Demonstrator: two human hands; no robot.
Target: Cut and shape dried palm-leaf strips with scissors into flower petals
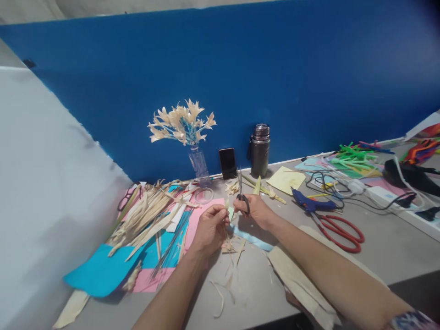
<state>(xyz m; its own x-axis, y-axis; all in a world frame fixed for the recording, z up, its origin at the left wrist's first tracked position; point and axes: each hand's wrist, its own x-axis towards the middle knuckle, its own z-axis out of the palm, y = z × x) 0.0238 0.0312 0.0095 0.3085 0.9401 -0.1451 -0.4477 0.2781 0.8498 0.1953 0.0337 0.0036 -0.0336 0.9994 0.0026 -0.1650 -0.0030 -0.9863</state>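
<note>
My left hand is closed in a pinch on a small pale dried-leaf strip just above the grey desk. My right hand grips small black-handled scissors, blades pointing up and away, right beside the strip. Cut scraps lie on the desk under both hands.
A heap of dried leaf strips lies on blue and pink paper sheets at left. A vase of pale leaf flowers, a phone and a metal flask stand by the blue wall. A glue gun, red scissors, cables and coloured pipe cleaners lie right.
</note>
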